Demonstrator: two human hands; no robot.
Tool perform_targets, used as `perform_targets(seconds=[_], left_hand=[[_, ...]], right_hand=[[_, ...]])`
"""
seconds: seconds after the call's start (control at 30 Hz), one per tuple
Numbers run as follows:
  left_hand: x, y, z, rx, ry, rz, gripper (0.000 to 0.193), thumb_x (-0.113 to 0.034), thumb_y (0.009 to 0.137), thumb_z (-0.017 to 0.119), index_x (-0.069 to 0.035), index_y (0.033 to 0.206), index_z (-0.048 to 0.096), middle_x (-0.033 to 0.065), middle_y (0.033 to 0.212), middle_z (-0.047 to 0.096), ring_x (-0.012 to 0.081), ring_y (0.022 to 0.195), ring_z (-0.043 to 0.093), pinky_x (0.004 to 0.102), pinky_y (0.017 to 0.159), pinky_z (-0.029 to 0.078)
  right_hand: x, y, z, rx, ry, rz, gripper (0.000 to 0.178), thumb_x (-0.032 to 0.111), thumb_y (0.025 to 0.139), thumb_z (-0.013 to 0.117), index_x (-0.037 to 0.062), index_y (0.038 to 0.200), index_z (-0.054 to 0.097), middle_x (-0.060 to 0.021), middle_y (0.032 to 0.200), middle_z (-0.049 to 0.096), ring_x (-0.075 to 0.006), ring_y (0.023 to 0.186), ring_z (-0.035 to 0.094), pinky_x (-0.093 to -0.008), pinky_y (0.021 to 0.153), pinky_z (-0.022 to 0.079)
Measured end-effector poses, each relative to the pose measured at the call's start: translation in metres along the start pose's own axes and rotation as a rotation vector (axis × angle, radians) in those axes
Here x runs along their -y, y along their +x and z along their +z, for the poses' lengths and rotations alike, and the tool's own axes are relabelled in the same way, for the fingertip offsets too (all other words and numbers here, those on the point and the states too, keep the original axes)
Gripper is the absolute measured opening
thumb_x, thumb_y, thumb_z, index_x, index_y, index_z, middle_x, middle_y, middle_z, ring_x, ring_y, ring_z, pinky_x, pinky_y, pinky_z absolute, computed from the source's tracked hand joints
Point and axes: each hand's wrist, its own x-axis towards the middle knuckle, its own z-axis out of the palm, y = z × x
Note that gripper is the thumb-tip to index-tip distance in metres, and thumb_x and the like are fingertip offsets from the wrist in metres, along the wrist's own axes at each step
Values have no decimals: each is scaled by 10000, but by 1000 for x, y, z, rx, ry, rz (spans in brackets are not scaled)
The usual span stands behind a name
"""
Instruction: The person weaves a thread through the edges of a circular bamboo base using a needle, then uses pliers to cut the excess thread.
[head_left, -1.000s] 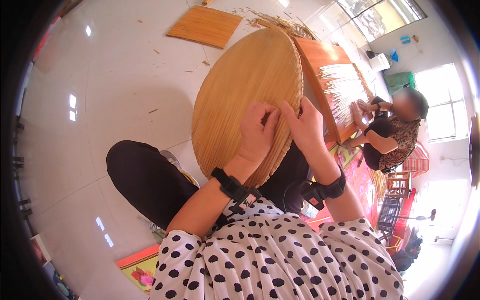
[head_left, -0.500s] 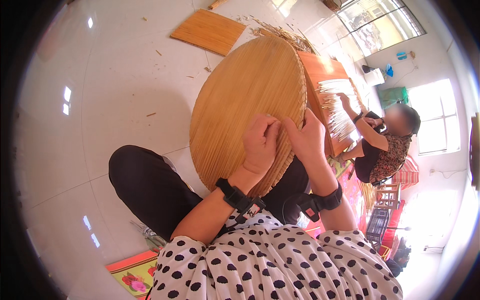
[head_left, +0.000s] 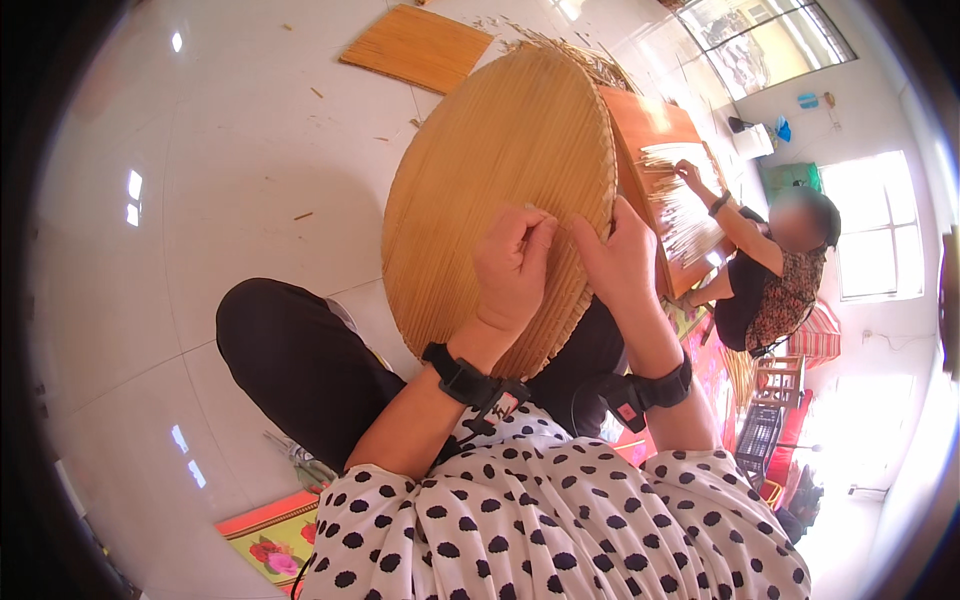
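A large round straw mat (head_left: pixel 470 170) with a braided edge stands tilted in front of me, its lower part against my legs. My right hand (head_left: pixel 622 255) grips the mat's right rim, thumb on the front face and fingers bent round the edge. Over the front face, just left of that rim, my left hand (head_left: pixel 512 268) is closed in a pinch. Whatever lies between its fingertips is too small to make out. Both wrists wear black straps.
A co-worker (head_left: pixel 785 260) sits at the right, one hand over pale straw stalks (head_left: pixel 680 205) on an orange-brown board (head_left: pixel 640 115). Another wooden board (head_left: pixel 418 48) lies on the tiled floor, near loose straw scraps (head_left: pixel 575 60). A flowered mat (head_left: pixel 270 545) is at lower left.
The straw mat and both my hands appear slightly higher in the picture, with the grips unchanged. The co-worker's raised hand has shifted a little over the stalks.
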Motion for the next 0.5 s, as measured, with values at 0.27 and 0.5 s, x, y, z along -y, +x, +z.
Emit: perform_targets(seconds=[0.27, 0.5], left_hand=[[17, 1, 9, 50, -14, 134, 34, -8, 894, 668, 5, 884, 638, 115, 798, 611, 216, 695, 590, 306, 629, 465], [-3, 0, -4, -44, 53, 48, 32, -3, 896, 662, 1, 874, 639, 106, 765, 594, 211, 652, 571, 305, 601, 454]], right_hand=[[-8, -5, 1, -28, 53, -4, 316, 228, 813, 724, -35, 819, 549, -217, 672, 619, -420, 676, 638, -454, 644, 505], [11, -5, 0, 0, 7, -37, 304, 221, 814, 723, -22, 806, 540, -209, 639, 592, -414, 638, 624, -454, 622, 498]])
